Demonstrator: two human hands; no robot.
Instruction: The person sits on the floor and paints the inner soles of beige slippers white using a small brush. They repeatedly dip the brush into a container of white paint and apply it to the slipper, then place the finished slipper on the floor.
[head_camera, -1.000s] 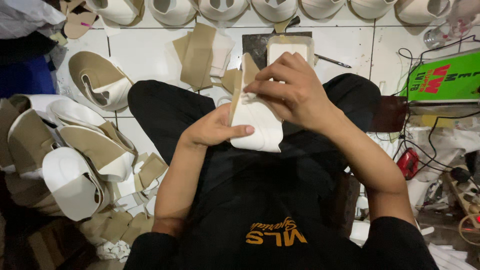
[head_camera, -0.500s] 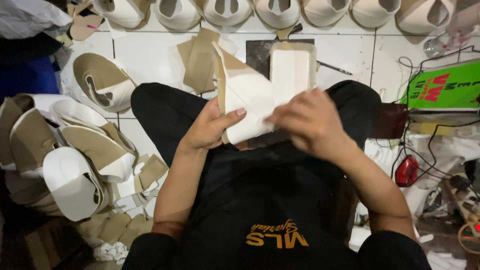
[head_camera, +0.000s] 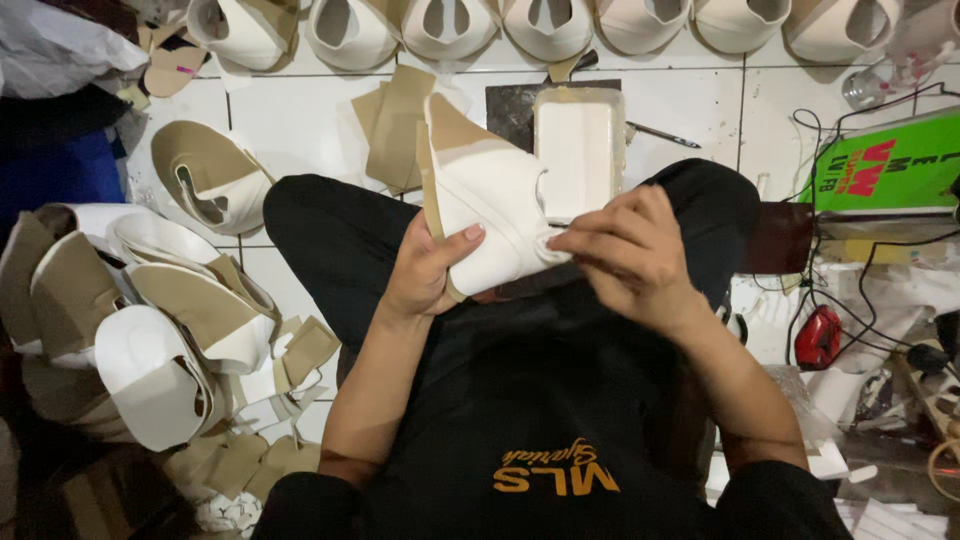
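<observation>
Above the lap, gripping a white shoe upper (head_camera: 490, 215) in left hand (head_camera: 425, 270), right hand (head_camera: 625, 255) pinching its edge; green rectangular box (head_camera: 885, 165) lying far right.

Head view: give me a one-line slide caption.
Seated on a tiled floor, both hands, left hand and right hand, grip a white shoe upper amid piled uppers.

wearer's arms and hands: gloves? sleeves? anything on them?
No gloves: both the left hand and right hand are bare, with bare forearms. No watch or rings visible. Black short sleeves show at the frame's bottom, part of a black top with orange lettering.
</observation>
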